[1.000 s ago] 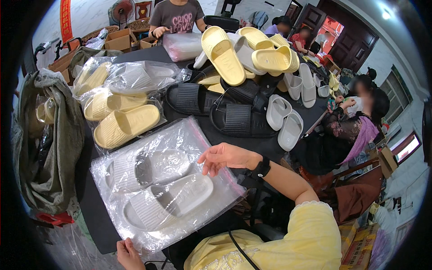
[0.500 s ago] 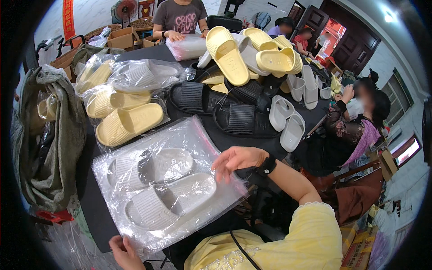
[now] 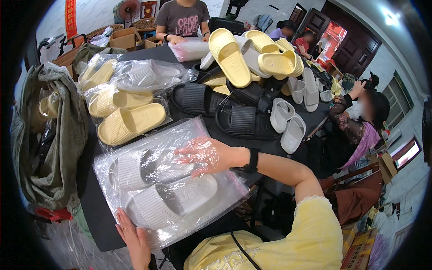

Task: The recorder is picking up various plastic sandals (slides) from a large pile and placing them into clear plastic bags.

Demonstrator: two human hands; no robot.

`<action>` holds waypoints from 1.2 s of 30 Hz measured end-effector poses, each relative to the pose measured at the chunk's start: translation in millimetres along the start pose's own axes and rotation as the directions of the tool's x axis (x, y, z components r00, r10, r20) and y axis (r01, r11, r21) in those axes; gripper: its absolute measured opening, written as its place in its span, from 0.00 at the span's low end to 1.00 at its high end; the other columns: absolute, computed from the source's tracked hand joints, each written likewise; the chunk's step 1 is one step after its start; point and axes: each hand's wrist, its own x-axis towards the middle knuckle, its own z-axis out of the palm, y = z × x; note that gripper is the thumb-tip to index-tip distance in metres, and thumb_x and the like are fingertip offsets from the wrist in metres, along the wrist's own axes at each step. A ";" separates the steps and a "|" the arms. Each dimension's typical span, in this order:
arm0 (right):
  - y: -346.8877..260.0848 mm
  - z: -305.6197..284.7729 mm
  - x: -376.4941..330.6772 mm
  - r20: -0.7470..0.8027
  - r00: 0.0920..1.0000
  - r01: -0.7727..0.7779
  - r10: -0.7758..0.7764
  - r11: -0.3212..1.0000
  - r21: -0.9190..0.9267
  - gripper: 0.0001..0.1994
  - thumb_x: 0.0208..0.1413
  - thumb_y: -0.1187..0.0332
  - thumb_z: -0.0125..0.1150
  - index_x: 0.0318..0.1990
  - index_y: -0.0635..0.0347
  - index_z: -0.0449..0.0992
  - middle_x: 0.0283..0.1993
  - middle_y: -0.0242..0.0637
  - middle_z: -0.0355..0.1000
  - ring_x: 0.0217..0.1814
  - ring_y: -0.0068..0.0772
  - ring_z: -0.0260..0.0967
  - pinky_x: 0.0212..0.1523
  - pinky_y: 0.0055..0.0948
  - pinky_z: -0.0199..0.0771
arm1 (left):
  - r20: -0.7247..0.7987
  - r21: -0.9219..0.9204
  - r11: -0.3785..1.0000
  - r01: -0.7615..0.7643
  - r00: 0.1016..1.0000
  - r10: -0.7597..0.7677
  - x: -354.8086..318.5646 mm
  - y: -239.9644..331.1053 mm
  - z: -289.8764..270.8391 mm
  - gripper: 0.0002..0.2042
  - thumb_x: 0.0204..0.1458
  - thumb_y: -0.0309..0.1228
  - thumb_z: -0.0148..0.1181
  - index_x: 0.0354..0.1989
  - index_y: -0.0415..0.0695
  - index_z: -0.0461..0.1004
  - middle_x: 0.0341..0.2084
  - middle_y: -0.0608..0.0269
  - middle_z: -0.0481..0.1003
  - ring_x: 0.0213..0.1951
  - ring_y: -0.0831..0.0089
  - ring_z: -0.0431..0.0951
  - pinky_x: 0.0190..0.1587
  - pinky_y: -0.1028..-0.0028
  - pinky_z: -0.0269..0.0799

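A clear plastic bag (image 3: 135, 155) lies on the dark table (image 3: 90, 211) in front of me with a pair of pale grey slippers (image 3: 171, 200) inside. My right hand (image 3: 204, 155) lies over the upper slipper with fingers spread, and plastic film covers it, so it seems to be inside the bag's mouth. A black band sits on that wrist. My left hand (image 3: 132, 238) rests flat on the bag's near edge beside the lower slipper's toe.
Bagged yellow slippers (image 3: 130, 121) lie to the left, with loose black slippers (image 3: 243, 121), grey ones and yellow ones (image 3: 229, 58) piled behind. A green sack (image 3: 58, 135) hangs at the table's left. Other people sit across the table and at the right.
My right hand has slid left from the bag's edge onto the upper grey slipper, under the film. My left hand has come further up onto the bag's near edge.
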 end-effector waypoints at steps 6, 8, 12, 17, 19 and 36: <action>0.9 44.1 42.9 0.136 0.990 -0.017 -0.038 0.924 0.383 0.36 0.50 0.48 0.60 0.63 0.55 0.59 0.66 0.48 0.52 0.65 0.51 0.52 0.62 0.49 0.54 | 0.215 -0.133 0.986 -0.097 0.969 0.124 1.1 -10.5 -18.4 0.32 0.61 0.41 0.43 0.68 0.40 0.40 0.69 0.50 0.39 0.70 0.62 0.31 0.67 0.57 0.24; -12.0 57.6 52.5 0.181 0.983 -0.043 -0.013 0.953 0.301 0.35 0.50 0.50 0.61 0.62 0.56 0.60 0.64 0.50 0.53 0.65 0.52 0.52 0.61 0.49 0.54 | 0.112 -0.017 0.981 -0.193 0.975 0.194 -0.7 -16.1 -9.0 0.38 0.58 0.51 0.47 0.68 0.41 0.41 0.68 0.51 0.44 0.70 0.54 0.38 0.67 0.51 0.28; -33.4 67.4 75.6 0.310 0.950 -0.073 0.039 0.992 0.099 0.30 0.45 0.60 0.63 0.57 0.58 0.65 0.58 0.50 0.58 0.63 0.53 0.53 0.60 0.50 0.54 | 0.147 0.111 0.987 -0.119 0.984 0.102 2.5 -8.6 -9.8 0.46 0.52 0.58 0.46 0.67 0.34 0.38 0.68 0.44 0.42 0.70 0.54 0.39 0.67 0.54 0.29; -39.6 89.4 95.9 0.257 0.962 -0.130 0.097 0.985 0.113 0.21 0.38 0.68 0.60 0.44 0.61 0.71 0.47 0.45 0.65 0.55 0.49 0.61 0.55 0.45 0.61 | 0.122 0.112 0.990 -0.080 0.990 0.066 -2.1 -15.6 -6.9 0.52 0.44 0.59 0.56 0.67 0.33 0.41 0.67 0.43 0.44 0.69 0.53 0.42 0.67 0.53 0.32; -41.0 60.5 97.2 0.464 0.858 -0.304 0.220 0.946 0.113 0.17 0.40 0.71 0.58 0.42 0.61 0.72 0.43 0.43 0.66 0.51 0.47 0.63 0.54 0.44 0.62 | 0.106 0.140 0.986 -0.087 0.992 0.072 -2.9 -15.4 -3.4 0.52 0.43 0.60 0.56 0.66 0.32 0.42 0.67 0.43 0.44 0.69 0.53 0.43 0.66 0.52 0.33; -37.2 -124.9 -80.8 -0.433 0.448 -0.848 0.783 0.525 0.073 0.14 0.49 0.71 0.58 0.44 0.65 0.75 0.43 0.41 0.73 0.46 0.36 0.69 0.48 0.29 0.66 | 0.105 0.160 0.980 -0.118 0.989 0.102 3.8 4.6 -16.7 0.53 0.39 0.61 0.60 0.66 0.35 0.48 0.67 0.44 0.46 0.69 0.53 0.43 0.66 0.50 0.35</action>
